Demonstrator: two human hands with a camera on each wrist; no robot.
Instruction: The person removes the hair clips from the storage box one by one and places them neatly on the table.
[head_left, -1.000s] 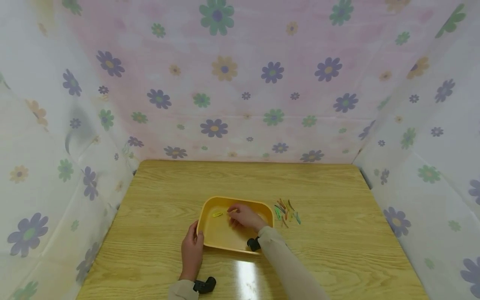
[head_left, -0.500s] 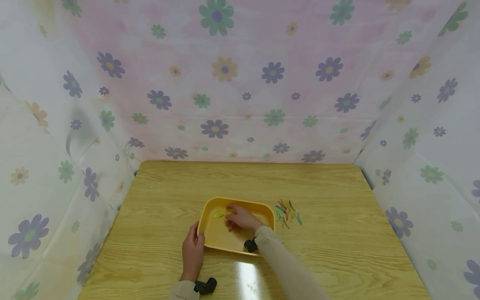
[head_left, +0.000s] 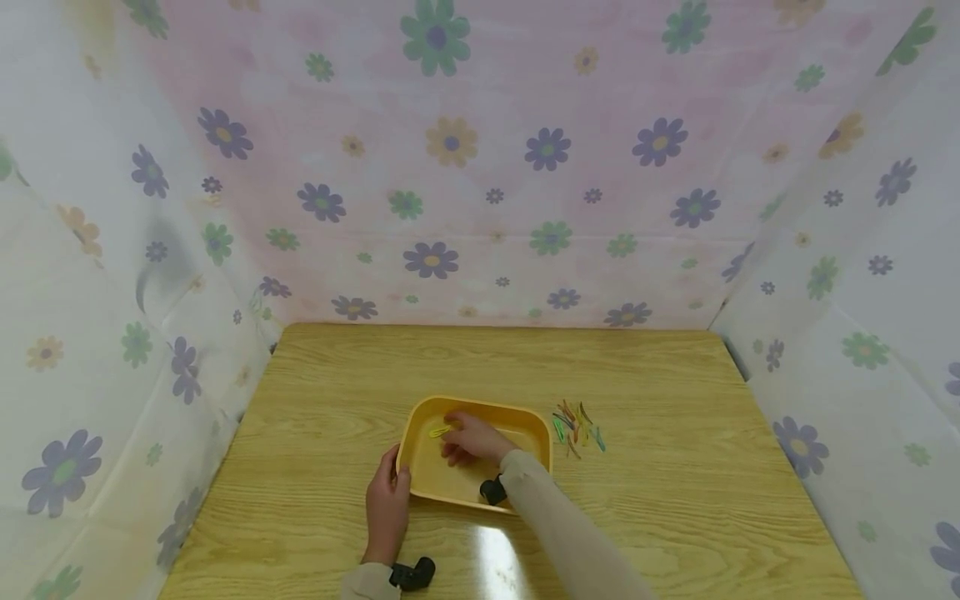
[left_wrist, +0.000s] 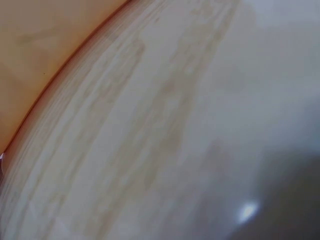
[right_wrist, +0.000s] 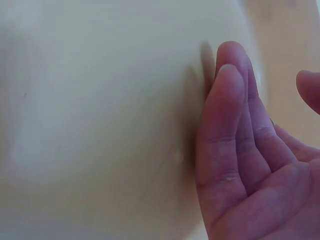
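A yellow tray [head_left: 442, 483] with a raised rim sits near the table's middle in the head view. My left hand [head_left: 387, 510] holds its left rim, thumb over the edge and fingers outside. Inside the tray, toward the back left, lies a slim yellow clip [head_left: 438, 432] that looks like a hair clip. My right hand [head_left: 477, 438] reaches into the tray, its fingertips beside this clip; touching or apart, I cannot tell. In the right wrist view the fingers [right_wrist: 220, 135] are fairly straight, and the thumb tip stands apart from them. The left hand is hidden in the left wrist view.
Several thin coloured clips lie loosely heaped just right of the tray, among them a green clip [head_left: 558, 429] and a blue clip [head_left: 600, 440]. The wooden table [head_left: 675, 483] reaches back to a flowered cloth wall [head_left: 480, 167], with cloth on both sides too.
My right hand has shifted a little left inside the tray, closer to the yellow clip, which its fingertips now partly cover. The left hand keeps its hold on the rim.
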